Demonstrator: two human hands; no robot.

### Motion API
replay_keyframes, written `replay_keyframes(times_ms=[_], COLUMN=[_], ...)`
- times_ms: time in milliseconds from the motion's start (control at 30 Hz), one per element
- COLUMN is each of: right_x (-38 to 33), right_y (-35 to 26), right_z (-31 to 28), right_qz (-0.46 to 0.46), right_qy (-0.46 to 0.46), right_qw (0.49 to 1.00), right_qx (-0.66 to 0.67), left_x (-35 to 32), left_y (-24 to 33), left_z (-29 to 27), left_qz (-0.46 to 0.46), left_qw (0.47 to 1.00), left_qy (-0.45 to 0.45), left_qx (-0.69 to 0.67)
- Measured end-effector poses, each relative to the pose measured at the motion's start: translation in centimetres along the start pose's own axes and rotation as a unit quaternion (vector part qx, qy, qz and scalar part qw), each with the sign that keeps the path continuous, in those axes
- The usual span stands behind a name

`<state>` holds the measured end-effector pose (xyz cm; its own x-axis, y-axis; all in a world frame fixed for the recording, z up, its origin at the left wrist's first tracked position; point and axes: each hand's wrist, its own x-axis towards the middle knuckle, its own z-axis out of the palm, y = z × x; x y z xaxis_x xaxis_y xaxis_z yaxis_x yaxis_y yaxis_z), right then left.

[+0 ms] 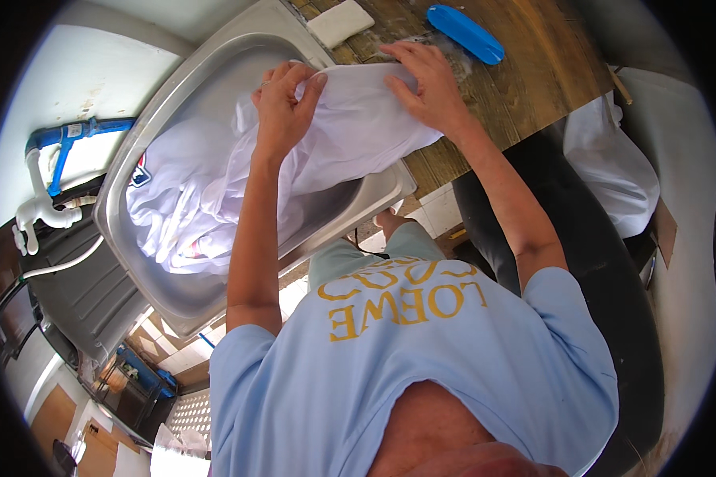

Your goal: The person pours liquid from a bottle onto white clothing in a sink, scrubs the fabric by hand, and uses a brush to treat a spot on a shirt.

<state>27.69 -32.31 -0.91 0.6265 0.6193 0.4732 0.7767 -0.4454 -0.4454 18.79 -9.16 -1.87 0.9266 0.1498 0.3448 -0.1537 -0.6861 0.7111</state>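
Observation:
A white garment with a dark-edged badge lies bunched in the steel sink, one end drawn over the rim onto the wooden counter. My left hand is closed on its far edge, fingers curled and thumb against the cloth. On the counter end, my right hand rests with thumb and fingers spread apart at the cloth's edge. Just beyond that hand lies a blue oblong object, perhaps a scrubbing brush. Farther left, a whitish rectangular block sits beside the sink; its kind is unclear.
The wooden counter looks wet near my right hand. Blue and white pipes run along the wall left of the sink. A black padded seat-like surface stands to my right, with a white bag-like bundle beyond it.

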Motion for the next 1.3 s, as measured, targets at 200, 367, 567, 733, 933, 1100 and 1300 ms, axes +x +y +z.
replay_keyframes(times_ms=[200, 367, 567, 733, 933, 1100, 1300], right_x=[3.5, 7.4, 9.4, 6.4, 5.0, 5.4, 7.6], right_y=[-2.6, -9.1, -12.1, -11.6, -10.1, -9.2, -9.9], right_z=[0.3, 1.3, 10.0, 18.4, 21.3, 21.7, 19.7], right_qz=[0.180, 0.227, 0.247, 0.231, 0.189, 0.216, 0.440], right_qy=[-0.182, -0.147, -0.058, -0.020, -0.053, -0.057, -0.063], right_qw=[0.915, 0.719, 0.829, 0.964, 0.980, 0.956, 0.509], right_qx=[0.312, 0.641, 0.498, 0.129, 0.042, 0.191, 0.737], left_x=[-1.3, -1.6, -2.2, -6.1, -7.5, -8.1, -6.1], left_y=[1.0, 2.3, -1.3, -9.5, -11.8, -13.5, -12.8], left_z=[-3.9, -10.5, -12.3, -6.8, -4.2, -3.8, -6.7], left_qz=[-0.158, -0.129, -0.211, -0.204, -0.213, -0.185, -0.297], left_qw=[0.882, 0.878, 0.908, 0.957, 0.956, 0.958, 0.806], left_qy=[0.047, 0.119, 0.160, 0.205, 0.134, 0.183, 0.200], left_qx=[-0.441, -0.446, -0.324, 0.032, 0.151, 0.124, -0.472])
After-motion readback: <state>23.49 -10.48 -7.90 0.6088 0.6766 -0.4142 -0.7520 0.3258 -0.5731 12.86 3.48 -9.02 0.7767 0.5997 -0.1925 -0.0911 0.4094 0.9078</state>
